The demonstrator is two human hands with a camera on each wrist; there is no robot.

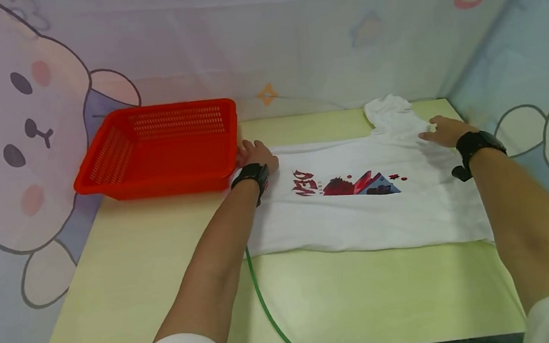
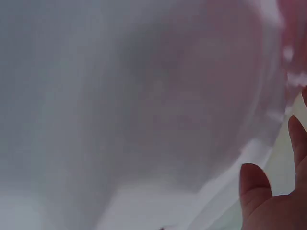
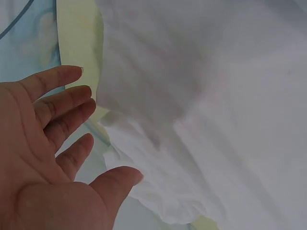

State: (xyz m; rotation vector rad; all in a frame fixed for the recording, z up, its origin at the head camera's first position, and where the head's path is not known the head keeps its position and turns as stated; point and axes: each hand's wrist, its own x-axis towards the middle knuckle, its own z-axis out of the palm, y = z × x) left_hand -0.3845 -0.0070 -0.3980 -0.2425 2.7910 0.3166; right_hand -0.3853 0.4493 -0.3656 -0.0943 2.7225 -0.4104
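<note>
Background first: pale fabric backdrop with cartoon bears (image 1: 293, 44), hung behind and at both sides. In front of it, pale yellow-green flat-topped table (image 1: 167, 295). Across the middle to right of that, white soft-fabric short-sleeved T-shirt (image 1: 367, 220) with red and blue print, lying front up, hem end leftward, shoulder end rightward. Probably spread wide to keep the cloth flat; smooth mostly, but rumpled at the far-side sleeve (image 1: 391, 109).

At back left, red rectangular slatted plastic basket (image 1: 173, 190), just beside the hem end. Likely parked there to leave room for the shirt.

Next, both arms reaching forward over the table, angled inward. Left hand (image 1: 258, 154) between basket and hem end, palm side low, thumb and fingers apart; nothing visibly gripped. Cannot tell about contact with cloth there; left wrist view too blurred. Right hand (image 1: 447, 131) at the shoulder end beside the rumpled sleeve, turned inward; fingers loosely bent, thumb well apart, grip wide, nothing held. Presumably placed there because of the creases.

Smallest: black wristwatches (image 1: 255, 174) on both wrists, thin green cord (image 1: 269, 308) running from near the left forearm to the table's near edge.
</note>
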